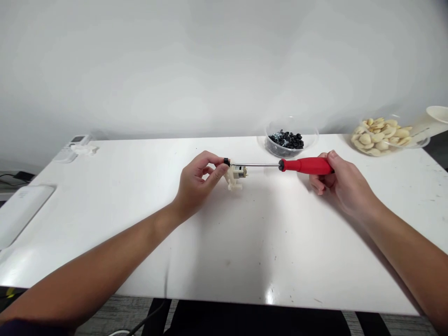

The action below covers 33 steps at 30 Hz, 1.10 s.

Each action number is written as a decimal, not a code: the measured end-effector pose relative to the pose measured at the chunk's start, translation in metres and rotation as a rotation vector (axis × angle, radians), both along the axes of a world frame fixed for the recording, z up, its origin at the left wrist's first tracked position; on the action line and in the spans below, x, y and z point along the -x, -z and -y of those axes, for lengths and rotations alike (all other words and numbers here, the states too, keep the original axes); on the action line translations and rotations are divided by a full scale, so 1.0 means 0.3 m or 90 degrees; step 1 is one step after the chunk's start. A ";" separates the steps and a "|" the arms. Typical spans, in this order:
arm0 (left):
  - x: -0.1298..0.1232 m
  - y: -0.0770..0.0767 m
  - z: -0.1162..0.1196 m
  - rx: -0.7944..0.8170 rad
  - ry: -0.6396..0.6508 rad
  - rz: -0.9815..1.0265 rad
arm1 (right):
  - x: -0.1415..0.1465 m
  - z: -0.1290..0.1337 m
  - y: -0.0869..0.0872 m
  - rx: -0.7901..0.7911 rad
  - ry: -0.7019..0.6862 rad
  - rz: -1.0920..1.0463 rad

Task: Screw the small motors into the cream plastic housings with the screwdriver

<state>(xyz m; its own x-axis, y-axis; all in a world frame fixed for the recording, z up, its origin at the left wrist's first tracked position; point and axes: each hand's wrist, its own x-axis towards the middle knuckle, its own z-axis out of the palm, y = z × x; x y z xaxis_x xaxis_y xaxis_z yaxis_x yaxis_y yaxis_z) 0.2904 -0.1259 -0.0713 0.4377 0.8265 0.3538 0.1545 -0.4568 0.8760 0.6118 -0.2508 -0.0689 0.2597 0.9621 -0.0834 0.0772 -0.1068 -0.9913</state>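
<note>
A red-handled screwdriver lies level in my right hand, its metal shaft pointing left. My left hand pinches a small black part between thumb and forefinger. The screwdriver's tip reaches this black part; whether it sits in a screw is too small to tell. Just below the shaft, against my left fingertips, is a cream plastic piece with a small metal motor on its right side. My left fingertips hide part of the black part and the cream piece.
Behind, on the white table, stands a clear bowl of black parts and screws. A second bowl at the back right holds cream parts, with a white cup over it. Back left are a remote and crumpled tissue; a white box is nearer.
</note>
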 end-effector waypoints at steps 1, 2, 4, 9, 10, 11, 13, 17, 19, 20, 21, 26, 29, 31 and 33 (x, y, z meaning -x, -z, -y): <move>0.000 0.000 0.000 -0.007 -0.001 -0.002 | 0.003 0.001 -0.004 -0.004 -0.005 -0.022; 0.000 0.000 0.000 -0.014 -0.005 -0.005 | 0.005 0.001 -0.008 -0.010 -0.012 -0.052; 0.000 -0.001 -0.001 -0.019 -0.011 -0.009 | 0.006 0.002 -0.012 -0.022 -0.027 -0.094; 0.000 -0.001 -0.002 -0.001 -0.007 -0.001 | -0.004 0.006 0.004 0.009 0.007 0.042; -0.001 -0.001 -0.002 0.003 -0.005 0.001 | -0.004 0.006 0.006 0.009 0.004 0.044; -0.001 -0.001 -0.002 0.007 -0.005 0.002 | -0.003 0.006 0.006 0.003 -0.009 0.021; -0.001 0.000 -0.001 0.013 -0.008 0.002 | 0.000 0.005 0.001 -0.015 -0.043 -0.055; 0.002 0.001 -0.003 0.009 -0.009 -0.003 | -0.002 0.009 -0.005 -0.018 -0.025 -0.032; 0.005 0.003 -0.005 0.009 -0.002 -0.005 | -0.007 0.012 0.001 -0.008 -0.002 0.060; 0.006 0.003 -0.005 0.009 0.001 -0.005 | -0.009 0.012 0.006 -0.004 -0.001 0.087; 0.007 0.005 -0.006 0.008 0.002 -0.004 | -0.010 0.012 0.009 0.001 -0.006 0.092; 0.007 0.010 -0.008 0.001 -0.005 -0.007 | -0.013 0.012 0.013 -0.024 -0.066 -0.061; 0.004 0.007 -0.006 0.003 -0.002 -0.005 | -0.022 0.018 0.016 -0.017 -0.031 0.012; 0.003 0.002 -0.003 0.003 0.005 -0.003 | -0.026 0.017 0.019 0.000 -0.001 0.066; 0.001 -0.003 0.002 -0.006 0.016 -0.005 | -0.026 0.011 0.017 0.005 0.002 0.045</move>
<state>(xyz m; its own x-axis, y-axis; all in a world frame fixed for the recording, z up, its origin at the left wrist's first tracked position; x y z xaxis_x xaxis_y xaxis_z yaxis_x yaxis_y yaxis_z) 0.2901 -0.1264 -0.0703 0.4608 0.8119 0.3584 0.1498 -0.4692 0.8703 0.6197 -0.2542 -0.0739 0.2677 0.9607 -0.0731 0.1460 -0.1154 -0.9825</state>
